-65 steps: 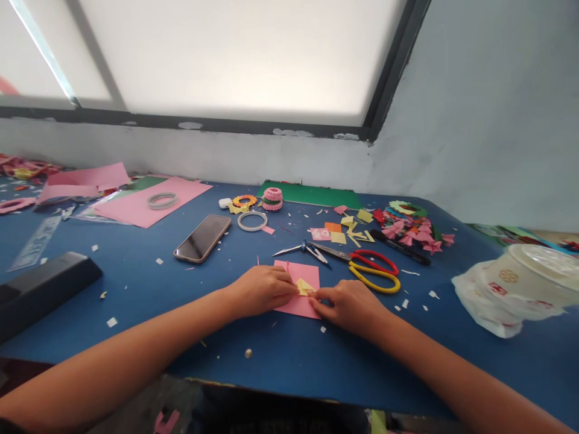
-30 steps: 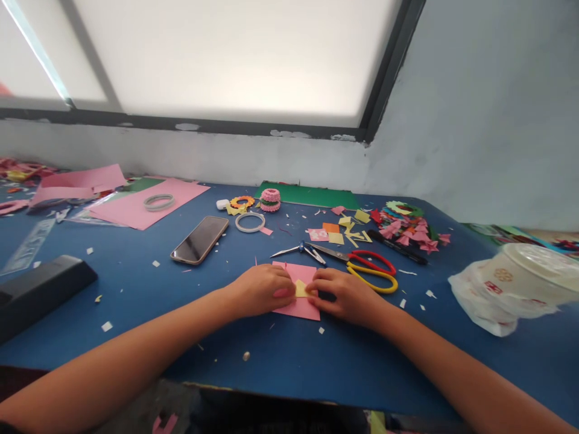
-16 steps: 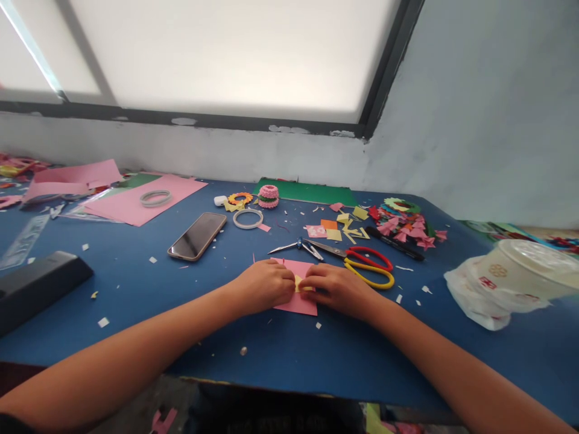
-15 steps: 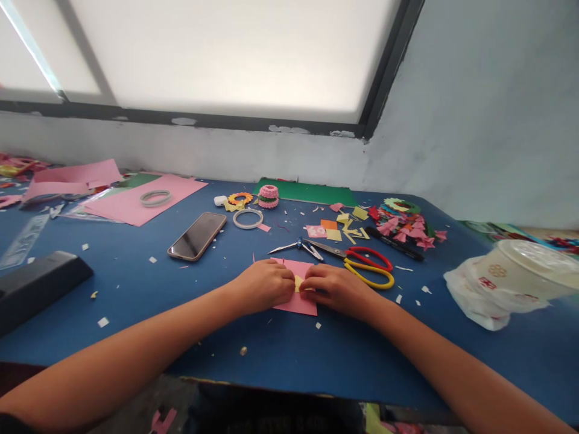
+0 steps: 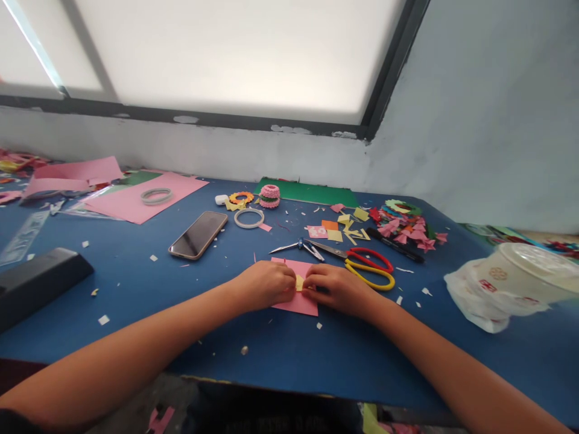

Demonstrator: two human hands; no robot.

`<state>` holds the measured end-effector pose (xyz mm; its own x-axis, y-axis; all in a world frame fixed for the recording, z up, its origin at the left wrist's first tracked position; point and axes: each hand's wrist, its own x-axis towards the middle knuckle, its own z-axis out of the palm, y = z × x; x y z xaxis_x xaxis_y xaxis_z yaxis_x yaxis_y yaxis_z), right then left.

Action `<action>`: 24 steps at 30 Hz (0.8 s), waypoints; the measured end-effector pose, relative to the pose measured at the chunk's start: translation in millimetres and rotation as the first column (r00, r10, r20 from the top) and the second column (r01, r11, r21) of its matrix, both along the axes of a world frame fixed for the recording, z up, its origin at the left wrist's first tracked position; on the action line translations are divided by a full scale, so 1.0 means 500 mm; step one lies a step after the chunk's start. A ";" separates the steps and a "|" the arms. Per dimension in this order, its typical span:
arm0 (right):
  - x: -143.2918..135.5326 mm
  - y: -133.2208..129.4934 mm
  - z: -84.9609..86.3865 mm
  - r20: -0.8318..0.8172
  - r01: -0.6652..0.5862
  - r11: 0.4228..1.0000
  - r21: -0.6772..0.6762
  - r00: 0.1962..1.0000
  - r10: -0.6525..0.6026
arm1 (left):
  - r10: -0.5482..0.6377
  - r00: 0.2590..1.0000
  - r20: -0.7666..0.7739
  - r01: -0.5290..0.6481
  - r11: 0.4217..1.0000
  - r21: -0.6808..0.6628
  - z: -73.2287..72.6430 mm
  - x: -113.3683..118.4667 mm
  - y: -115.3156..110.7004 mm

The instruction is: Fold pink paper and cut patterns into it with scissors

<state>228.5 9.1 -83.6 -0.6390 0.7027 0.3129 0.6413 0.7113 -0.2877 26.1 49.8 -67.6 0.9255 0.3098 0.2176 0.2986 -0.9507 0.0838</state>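
Note:
A small yellow piece of paper [image 5: 299,283] lies over a square of pink paper [image 5: 296,306] on the blue table, between my two hands. My left hand [image 5: 268,284] has its fingers closed on the yellow paper's left side. From the right, my right hand [image 5: 337,288] pinches the other side of it with bent fingers. Both hands rest low over the pink square and hide parts of both papers. Just beyond my right hand lie scissors [image 5: 370,269] with red and yellow handles, and a drawing compass [image 5: 301,244] is beside their blades.
A phone [image 5: 198,235] and a tape roll [image 5: 248,218] lie farther left. Paper scraps [image 5: 335,235], a black marker [image 5: 395,244] and folded pink paper pieces [image 5: 409,226] are behind the scissors. A lidded cup [image 5: 511,274] in plastic stands right; a dark block-like object [image 5: 43,286] lies left.
My hands stay over the papers with almost no movement. The whole view has shifted very slightly.

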 end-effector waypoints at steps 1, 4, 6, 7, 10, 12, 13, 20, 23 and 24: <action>-0.001 0.000 0.000 -0.005 0.000 1.000 -0.005 1.000 0.000 | 0.032 0.999 0.006 -0.032 0.999 -0.039 0.000 0.000 0.001; -0.005 0.002 0.002 -0.034 0.010 0.999 -0.044 0.999 -0.012 | 0.097 0.995 0.034 -0.089 0.981 -0.170 -0.002 0.000 0.010; -0.006 0.003 0.002 -0.060 0.032 0.995 -0.092 0.997 -0.038 | 0.107 0.992 0.062 -0.090 0.967 -0.238 -0.006 -0.001 0.018; -0.005 0.005 0.002 -0.075 0.046 0.992 -0.118 0.996 -0.055 | 0.112 0.991 0.077 -0.088 0.961 -0.264 -0.009 -0.001 0.023; -0.003 0.009 -0.002 -0.120 0.080 0.980 -0.182 0.987 -0.102 | 0.146 0.983 0.111 -0.102 0.939 -0.328 -0.016 -0.001 0.034; -0.003 0.012 -0.006 -0.135 0.098 0.971 -0.218 0.982 -0.130 | 0.167 0.977 0.129 -0.110 0.924 -0.366 -0.018 0.001 0.037; -0.004 0.014 -0.007 -0.137 0.108 0.966 -0.234 0.980 -0.143 | 0.181 0.974 0.134 -0.118 0.918 -0.378 -0.018 0.003 0.037; -0.019 0.015 -0.006 -0.113 0.194 0.935 -0.298 0.965 -0.236 | 0.396 0.917 0.040 -0.345 0.841 -0.417 -0.007 0.012 0.018; -0.028 0.015 -0.008 -0.080 0.251 0.930 -0.269 0.956 -0.281 | 0.489 0.872 -0.014 -0.457 0.804 -0.379 -0.002 0.012 0.010; -0.030 0.016 -0.009 -0.071 0.267 0.929 -0.257 0.953 -0.293 | 0.497 0.867 -0.017 -0.470 0.808 -0.355 0.000 0.012 0.009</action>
<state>213.3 17.0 -88.1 -0.3777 0.9109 0.1663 0.7604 0.4076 -0.5056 32.2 54.3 -67.6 0.6217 0.7794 0.0778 0.6923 -0.5932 0.4109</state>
